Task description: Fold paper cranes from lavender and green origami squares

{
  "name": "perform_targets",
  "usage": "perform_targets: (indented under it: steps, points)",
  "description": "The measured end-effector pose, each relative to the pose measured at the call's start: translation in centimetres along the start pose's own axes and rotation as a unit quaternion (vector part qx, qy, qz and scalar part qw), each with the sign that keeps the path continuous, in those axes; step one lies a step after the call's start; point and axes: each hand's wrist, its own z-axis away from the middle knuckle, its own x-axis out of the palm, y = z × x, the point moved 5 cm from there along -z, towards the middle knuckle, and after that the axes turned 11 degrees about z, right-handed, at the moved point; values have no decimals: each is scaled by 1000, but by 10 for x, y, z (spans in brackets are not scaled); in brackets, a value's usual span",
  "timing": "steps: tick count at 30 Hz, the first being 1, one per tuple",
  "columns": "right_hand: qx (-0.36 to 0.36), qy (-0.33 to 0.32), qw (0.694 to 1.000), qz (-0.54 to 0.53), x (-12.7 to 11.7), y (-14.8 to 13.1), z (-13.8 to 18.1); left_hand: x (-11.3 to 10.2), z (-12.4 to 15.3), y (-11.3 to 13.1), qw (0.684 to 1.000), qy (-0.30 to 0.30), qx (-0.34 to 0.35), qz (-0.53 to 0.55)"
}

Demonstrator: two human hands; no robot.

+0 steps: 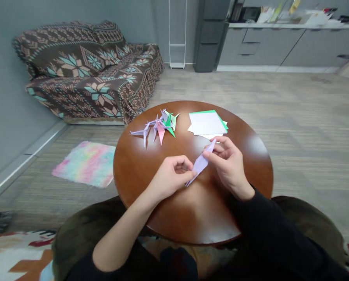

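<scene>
A narrow folded piece of lilac paper [202,162] is held above the round brown table [133,164]. My left hand [171,177] pinches its lower end, fingers curled closed. My right hand [228,164] grips its upper end between thumb and fingers. Both hands hover over the table's middle, near its front half.
Several folded paper cranes [159,127] in lilac, pink and green lie at the table's back left. A stack of square paper sheets [208,123], white on green, lies at the back right. A patterned sofa [86,70] stands far left; a pastel mat [86,164] lies on the floor.
</scene>
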Motion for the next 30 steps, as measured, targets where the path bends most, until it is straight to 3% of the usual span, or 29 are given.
perform_targets:
  steps: [3, 8, 15, 22, 30]
  points:
    - [-18, -20, 999, 37, 10, -6, 7, 4, 0, 1, 1000, 0, 29, 10]
    - [-30, -6, 996, 79, 14, -7, 15, 0, 1, 5, 993, 63, 91, 28]
    - [6, -92, 985, 146, 19, -3, 17, -6, 0, 9, 987, 88, 129, 41]
    - [-74, -39, 962, 258, 14, -7, 17, -10, 1, 11, 981, 125, 146, -18]
    - [2, -67, 989, 129, 20, -5, 16, -11, 4, 12, 974, 139, 176, 20]
